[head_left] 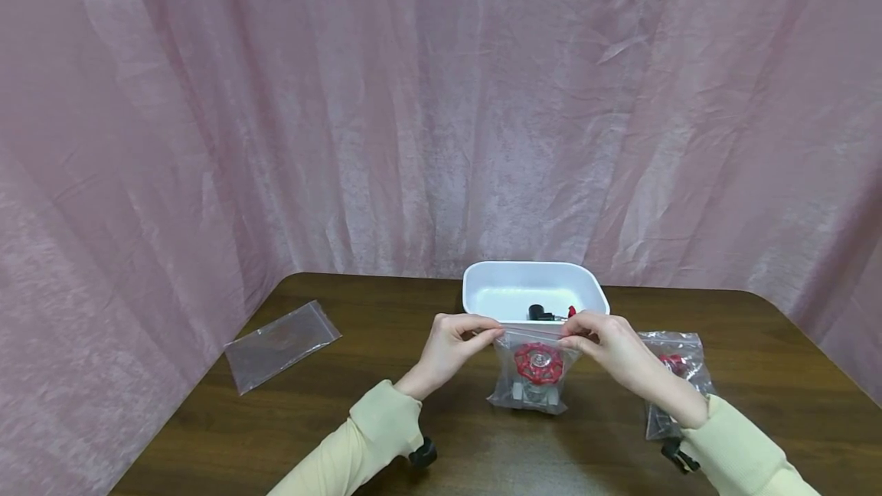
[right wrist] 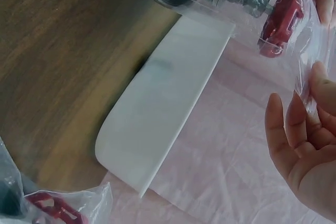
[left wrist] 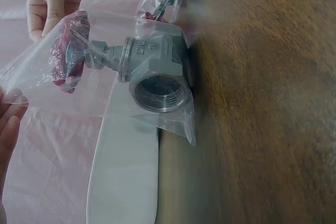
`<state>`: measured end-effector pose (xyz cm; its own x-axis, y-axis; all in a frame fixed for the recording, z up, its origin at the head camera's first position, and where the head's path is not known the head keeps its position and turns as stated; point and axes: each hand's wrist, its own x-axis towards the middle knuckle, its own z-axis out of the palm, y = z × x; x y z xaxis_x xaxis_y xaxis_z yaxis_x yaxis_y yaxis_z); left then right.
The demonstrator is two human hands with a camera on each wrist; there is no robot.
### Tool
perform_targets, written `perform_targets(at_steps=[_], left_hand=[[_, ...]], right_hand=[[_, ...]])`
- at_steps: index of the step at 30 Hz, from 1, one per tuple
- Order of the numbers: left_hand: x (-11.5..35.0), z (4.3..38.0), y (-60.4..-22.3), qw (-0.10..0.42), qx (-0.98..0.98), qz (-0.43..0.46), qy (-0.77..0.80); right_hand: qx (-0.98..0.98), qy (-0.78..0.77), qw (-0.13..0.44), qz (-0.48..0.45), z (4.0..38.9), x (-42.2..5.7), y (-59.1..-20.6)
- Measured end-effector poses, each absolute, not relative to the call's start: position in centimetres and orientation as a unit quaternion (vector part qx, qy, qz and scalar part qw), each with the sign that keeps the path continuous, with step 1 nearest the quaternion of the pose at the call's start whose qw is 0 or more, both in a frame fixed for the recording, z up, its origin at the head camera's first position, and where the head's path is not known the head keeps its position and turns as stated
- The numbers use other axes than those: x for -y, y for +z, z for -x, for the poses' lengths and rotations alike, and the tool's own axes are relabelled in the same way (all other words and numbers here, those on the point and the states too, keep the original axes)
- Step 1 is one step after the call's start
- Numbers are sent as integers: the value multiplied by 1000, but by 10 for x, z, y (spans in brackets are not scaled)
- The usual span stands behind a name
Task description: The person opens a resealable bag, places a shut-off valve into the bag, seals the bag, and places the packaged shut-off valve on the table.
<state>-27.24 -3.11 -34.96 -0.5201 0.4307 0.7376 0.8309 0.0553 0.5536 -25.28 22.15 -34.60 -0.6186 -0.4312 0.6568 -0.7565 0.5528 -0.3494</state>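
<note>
Bag [head_left: 532,373] with valve [head_left: 537,367] standing on surface [head_left: 386,404], just in front of tub [head_left: 534,289]. Left hand [head_left: 451,349] and right hand [head_left: 609,347] each pinching a top corner of bag, wrists raised, forearms angled inward. Risk: heavy valve tipping, thin film slipping from fingertips, seal left part open

Three plastic bags [head_left: 530,373], two bagged valves [head_left: 538,364], one white tub [head_left: 534,289].
</note>
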Motion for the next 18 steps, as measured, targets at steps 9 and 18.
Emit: perform_targets(at_steps=[9, 18], left_hand=[[31, 272, -350, 189, 704, 452, -515], [31, 273, -349, 194, 704, 450, -514]], right_hand=[[832, 241, 329, -375, 254, -214, -350], [822, 297, 308, -375, 256, -220, -351]])
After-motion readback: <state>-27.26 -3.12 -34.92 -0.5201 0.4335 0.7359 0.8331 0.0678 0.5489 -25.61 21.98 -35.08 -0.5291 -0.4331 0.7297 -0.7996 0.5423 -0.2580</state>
